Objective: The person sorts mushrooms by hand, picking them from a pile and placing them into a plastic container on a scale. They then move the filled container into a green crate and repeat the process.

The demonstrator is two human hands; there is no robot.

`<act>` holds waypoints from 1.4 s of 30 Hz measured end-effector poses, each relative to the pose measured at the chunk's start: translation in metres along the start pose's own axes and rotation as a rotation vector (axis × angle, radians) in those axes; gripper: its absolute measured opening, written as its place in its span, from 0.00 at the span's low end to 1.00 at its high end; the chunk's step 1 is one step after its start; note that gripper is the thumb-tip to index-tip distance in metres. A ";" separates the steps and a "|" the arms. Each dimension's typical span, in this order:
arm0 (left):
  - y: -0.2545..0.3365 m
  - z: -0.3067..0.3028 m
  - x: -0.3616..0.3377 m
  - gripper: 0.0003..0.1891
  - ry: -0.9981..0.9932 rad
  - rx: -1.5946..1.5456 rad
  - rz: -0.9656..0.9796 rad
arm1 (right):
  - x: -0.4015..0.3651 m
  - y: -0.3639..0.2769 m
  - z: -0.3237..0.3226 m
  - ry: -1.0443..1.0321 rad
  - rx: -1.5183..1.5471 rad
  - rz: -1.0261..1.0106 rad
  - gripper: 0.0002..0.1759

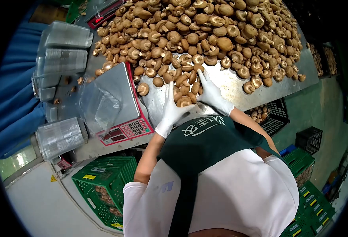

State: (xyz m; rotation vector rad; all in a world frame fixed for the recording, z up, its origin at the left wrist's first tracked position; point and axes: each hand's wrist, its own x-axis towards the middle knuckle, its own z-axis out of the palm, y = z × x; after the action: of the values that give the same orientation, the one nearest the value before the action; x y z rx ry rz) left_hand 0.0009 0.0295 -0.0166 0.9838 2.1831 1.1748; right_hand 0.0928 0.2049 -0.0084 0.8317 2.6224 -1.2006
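Observation:
White gloves cover both of my hands at the table's near edge. My left hand [173, 108] rests on the metal tabletop [154, 94] with its fingers apart, along the left side of a small group of brown mushrooms [184, 89]. On the right side of the same group is my right hand [212, 93], fingers spread, its fingertips touching the mushrooms. Beyond them lies a large heap of mushrooms [201, 27]. Left of my hands, a clear plastic tray [101, 104] sits on a red-framed scale [122, 94].
Stacks of clear trays [61, 136] stand at the left, with another scale [99, 17] at the back left. Below the table are a green crate [103, 177] and a black crate [275, 116] holding mushrooms. More green crates [310, 205] stand at the lower right.

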 end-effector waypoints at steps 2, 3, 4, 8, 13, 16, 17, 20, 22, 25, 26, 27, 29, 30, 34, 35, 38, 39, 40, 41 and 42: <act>-0.006 -0.005 0.011 0.61 0.024 -0.136 -0.148 | 0.013 0.008 0.002 0.056 -0.004 -0.067 0.66; -0.002 -0.006 0.015 0.58 0.101 -0.135 -0.152 | 0.016 0.006 -0.004 0.058 0.035 -0.090 0.68; 0.010 -0.015 0.020 0.58 0.128 0.013 -0.129 | 0.019 0.004 -0.010 0.059 0.073 -0.112 0.70; 0.017 -0.013 0.032 0.58 0.153 0.038 -0.180 | 0.036 0.000 -0.015 -0.010 -0.029 -0.200 0.71; 0.005 -0.011 0.035 0.61 0.068 0.060 -0.084 | 0.027 0.014 -0.007 -0.002 0.087 -0.412 0.67; -0.002 -0.006 0.029 0.59 -0.001 0.037 -0.004 | 0.025 0.005 -0.009 -0.075 0.137 -0.382 0.61; -0.003 -0.008 0.029 0.58 -0.002 -0.025 -0.032 | 0.028 0.006 -0.009 -0.073 0.137 -0.385 0.61; -0.002 -0.010 0.040 0.57 0.021 0.113 -0.028 | 0.036 0.007 -0.008 -0.011 0.114 -0.479 0.56; 0.001 -0.011 0.043 0.55 0.032 0.058 -0.029 | 0.037 -0.001 -0.016 -0.121 0.221 -0.343 0.51; 0.010 -0.014 0.040 0.50 0.039 -0.025 -0.057 | 0.023 -0.007 -0.019 -0.103 0.338 -0.296 0.48; 0.010 -0.012 0.036 0.49 0.044 -0.008 -0.060 | 0.016 -0.007 -0.018 -0.098 0.386 -0.290 0.47; 0.013 -0.012 0.031 0.49 0.038 -0.003 -0.040 | 0.008 -0.010 -0.020 -0.122 0.378 -0.252 0.47; 0.020 -0.010 0.021 0.48 0.041 0.007 -0.027 | -0.005 -0.007 -0.016 -0.129 0.368 -0.216 0.47; 0.021 -0.008 0.018 0.47 0.029 -0.001 -0.025 | -0.007 -0.002 -0.009 -0.109 0.371 -0.226 0.48; 0.015 -0.005 0.021 0.46 0.046 -0.041 0.020 | -0.006 0.001 0.001 -0.051 0.288 -0.238 0.51; 0.014 -0.005 0.025 0.46 0.048 0.012 0.052 | -0.002 -0.004 0.000 -0.034 0.197 -0.229 0.53; 0.012 -0.006 0.038 0.45 0.003 -0.060 0.111 | 0.009 -0.012 -0.014 -0.129 0.217 -0.121 0.58; 0.016 -0.008 0.040 0.45 0.004 -0.062 0.122 | 0.009 -0.009 -0.014 -0.109 0.243 -0.144 0.57; 0.021 -0.009 0.041 0.45 -0.002 -0.045 0.115 | 0.010 -0.008 -0.014 -0.093 0.268 -0.166 0.56; 0.025 -0.012 0.042 0.45 -0.009 -0.028 0.106 | 0.011 -0.008 -0.014 -0.089 0.264 -0.167 0.56; 0.027 -0.015 0.043 0.45 -0.013 -0.031 0.108 | 0.010 -0.011 -0.013 -0.054 0.266 -0.159 0.55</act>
State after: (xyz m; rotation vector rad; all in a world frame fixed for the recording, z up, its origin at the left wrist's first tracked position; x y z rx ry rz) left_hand -0.0265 0.0653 0.0109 1.1047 2.1188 1.2434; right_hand 0.0802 0.2130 0.0044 0.6260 2.5615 -1.6172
